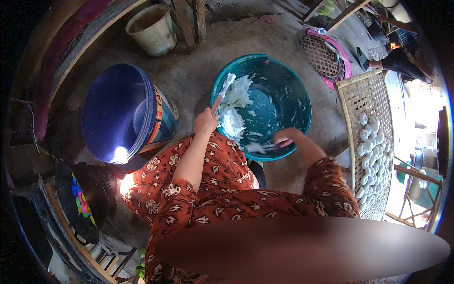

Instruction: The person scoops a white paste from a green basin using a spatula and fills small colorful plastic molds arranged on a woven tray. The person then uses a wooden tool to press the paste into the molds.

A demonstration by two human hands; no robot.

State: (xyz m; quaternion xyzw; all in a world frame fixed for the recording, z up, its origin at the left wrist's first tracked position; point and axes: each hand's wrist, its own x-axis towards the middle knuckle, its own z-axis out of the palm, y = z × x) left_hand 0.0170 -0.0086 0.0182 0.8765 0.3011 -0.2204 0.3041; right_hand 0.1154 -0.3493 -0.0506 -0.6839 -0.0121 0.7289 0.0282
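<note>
A green plastic basin (305,90) stands in front of my knees, its inner wall smeared with white paste. My left hand (206,121) is closed round the handle of a wooden spatula (216,105) at the basin's left rim. White paste coats the spatula's far end. A thick white mass of paste (235,97) clings to the left wall beside it. Inside the near right part of the basin, my right hand (287,137) has its fingers curled low against the wall, next to a white smear. Whatever those fingers hold is too blurred to make out.
A large blue bucket (151,113) stands to the left, and a worn pale pail (153,31) beyond it. At the right, a woven bamboo tray (352,97) bears many white dough lumps (372,156). Farther back lies a pink-rimmed basket (347,61); another person's legs (378,64) show near it.
</note>
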